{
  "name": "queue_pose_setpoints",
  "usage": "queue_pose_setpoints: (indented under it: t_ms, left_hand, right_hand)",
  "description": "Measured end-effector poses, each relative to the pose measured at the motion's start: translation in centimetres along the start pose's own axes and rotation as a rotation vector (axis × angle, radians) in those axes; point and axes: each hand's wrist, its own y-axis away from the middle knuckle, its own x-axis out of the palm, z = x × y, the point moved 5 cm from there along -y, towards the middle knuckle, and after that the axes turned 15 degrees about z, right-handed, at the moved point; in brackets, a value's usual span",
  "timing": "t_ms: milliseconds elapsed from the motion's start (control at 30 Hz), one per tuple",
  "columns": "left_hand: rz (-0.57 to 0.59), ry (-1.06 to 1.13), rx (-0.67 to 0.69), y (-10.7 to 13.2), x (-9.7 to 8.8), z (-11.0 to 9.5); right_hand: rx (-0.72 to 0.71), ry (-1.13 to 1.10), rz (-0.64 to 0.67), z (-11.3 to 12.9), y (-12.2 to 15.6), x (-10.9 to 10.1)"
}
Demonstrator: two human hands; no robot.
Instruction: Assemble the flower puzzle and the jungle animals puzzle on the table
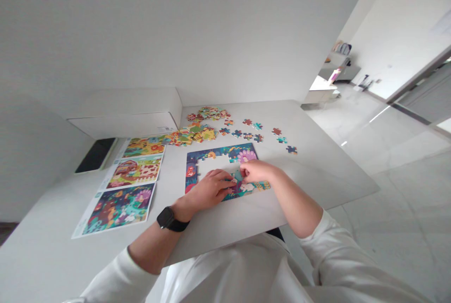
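Here's the left hand (209, 191), watch (171, 219) on its wrist, fingers (229, 184) curled narrow against the puzzle (220, 153), gripping or not, can't tell! The right hand (257, 171) pinches a teal piece (238, 174) over the puzzle's lower part, on the table (310, 171), loose pieces (207, 127) beyond.

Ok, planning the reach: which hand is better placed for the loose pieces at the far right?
Right, probably: the right hand lies nearer those loose jigsaw pieces; the left hand sits farther off, across the puzzle.
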Motion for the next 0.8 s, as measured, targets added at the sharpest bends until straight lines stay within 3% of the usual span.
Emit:
queue_pose_setpoints:
  t_ms: [167, 300, 400, 567, 700, 800]
  left_hand:
    - [-0.078, -0.016, -0.012, 0.6, -0.8, 1.0]
    - [-0.142, -0.005, -0.078, 1.5, -2.2, 1.9]
    - [-0.088, 0.015, -0.072, 1.7, -2.2, 1.4]
    - [0.016, 0.008, -0.083, 1.5, -0.7, -0.1]
    - [0.07, 0.003, -0.089, 1.3, 0.0, -0.5]
    - [0.083, 0.008, -0.087, 1.3, 0.0, -0.5]
  right_hand:
    - [-0.089, -0.159, -0.022, -1.4, 0.5, -0.8]
    - [-0.137, -0.318, -0.261, -4.3, 2.6, -3.9]
    - [-0.059, -0.23, -0.316, -5.6, 4.1, -4.4]
    - [-0.059, 0.079, -0.356, -4.5, 6.2, 0.0]
    - [-0.082, 0.087, -0.27, -4.5, 6.7, 4.2]
    - [-0.087, 0.077, -0.291, -4.8, 6.9, 4.9]
